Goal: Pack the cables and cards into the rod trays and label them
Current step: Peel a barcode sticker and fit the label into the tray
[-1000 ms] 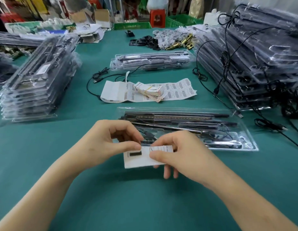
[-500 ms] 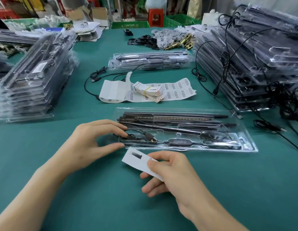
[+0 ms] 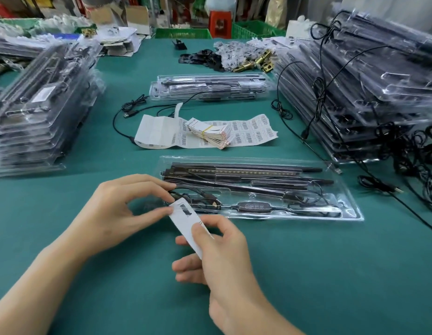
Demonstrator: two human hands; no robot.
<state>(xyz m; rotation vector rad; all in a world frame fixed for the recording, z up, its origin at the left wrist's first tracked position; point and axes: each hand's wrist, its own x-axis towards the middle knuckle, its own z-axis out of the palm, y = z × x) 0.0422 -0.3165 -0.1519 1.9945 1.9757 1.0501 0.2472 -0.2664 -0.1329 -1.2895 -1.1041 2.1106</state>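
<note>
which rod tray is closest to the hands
The lone tray holding the inline controller; the other flat tray lies beyond the barcode labels, the stacks farther still.

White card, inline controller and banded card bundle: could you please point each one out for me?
white card [image 3: 184,222]: head view, its blank middle.
inline controller [image 3: 255,206]: head view, its button row.
banded card bundle [image 3: 213,132]: head view, top card by the band.

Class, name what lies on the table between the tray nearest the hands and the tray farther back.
Head view: a sheet of barcode labels with a banded bundle of cards on it, plus a black cable.
</note>
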